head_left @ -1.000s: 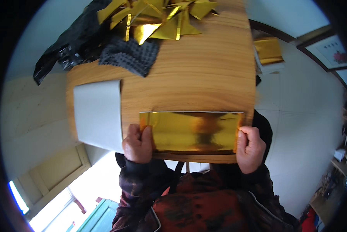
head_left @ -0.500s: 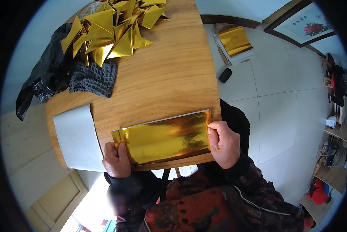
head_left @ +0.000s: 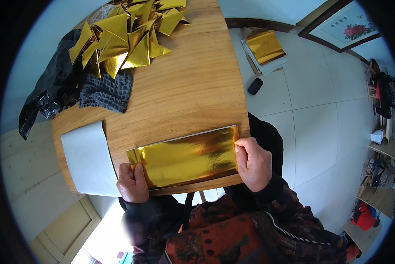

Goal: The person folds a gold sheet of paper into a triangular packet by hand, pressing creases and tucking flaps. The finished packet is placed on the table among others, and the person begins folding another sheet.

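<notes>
A shiny gold foil sheet (head_left: 186, 160), folded into a long rectangle with a thin pale edge along its far side, lies at the table's near edge. My left hand (head_left: 133, 182) pinches its left end, thumb on top. At the right end, my right hand (head_left: 253, 163) grips the same sheet between thumb and fingers. Left of my left hand rests a pale grey-white sheet (head_left: 88, 158), its right edge curling. Folded gold foil pieces (head_left: 131, 37) with sharp points are heaped at the far left of the table.
A dark textured cloth (head_left: 106, 92) and a black plastic bag (head_left: 52, 88) sit by the heap on the wooden table (head_left: 188, 83). On the floor to the right are a stack of gold sheets (head_left: 265, 47) and a small black object (head_left: 255, 86). Shelves (head_left: 375, 198) stand far right.
The view has shifted very slightly. Both hands keep their hold on the gold sheet, which has hardly moved.
</notes>
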The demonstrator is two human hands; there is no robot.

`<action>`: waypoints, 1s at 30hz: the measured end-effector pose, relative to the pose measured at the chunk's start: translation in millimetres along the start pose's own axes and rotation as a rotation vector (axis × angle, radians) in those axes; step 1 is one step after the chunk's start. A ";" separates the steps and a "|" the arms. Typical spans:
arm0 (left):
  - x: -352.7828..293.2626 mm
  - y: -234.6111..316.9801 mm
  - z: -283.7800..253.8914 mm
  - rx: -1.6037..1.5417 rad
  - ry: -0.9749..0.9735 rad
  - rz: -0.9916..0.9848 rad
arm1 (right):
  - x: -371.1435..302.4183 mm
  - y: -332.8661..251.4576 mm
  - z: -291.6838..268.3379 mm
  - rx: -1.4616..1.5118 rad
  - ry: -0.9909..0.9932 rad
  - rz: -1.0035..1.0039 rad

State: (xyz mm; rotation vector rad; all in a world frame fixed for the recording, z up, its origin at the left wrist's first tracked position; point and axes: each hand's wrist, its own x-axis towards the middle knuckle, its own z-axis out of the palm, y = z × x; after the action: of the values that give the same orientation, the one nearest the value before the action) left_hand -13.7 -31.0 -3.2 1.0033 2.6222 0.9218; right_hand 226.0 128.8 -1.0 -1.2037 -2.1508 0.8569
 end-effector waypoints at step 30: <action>2.3 -7.8 -0.3 0.070 -0.063 -0.094 | 2.6 -0.2 0.1 -0.002 -0.017 0.023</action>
State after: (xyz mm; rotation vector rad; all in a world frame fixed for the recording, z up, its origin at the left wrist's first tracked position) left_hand -19.8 -34.1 -7.6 0.9003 2.6401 0.7702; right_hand 224.6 130.9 -0.5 -1.2290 -2.1555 0.8785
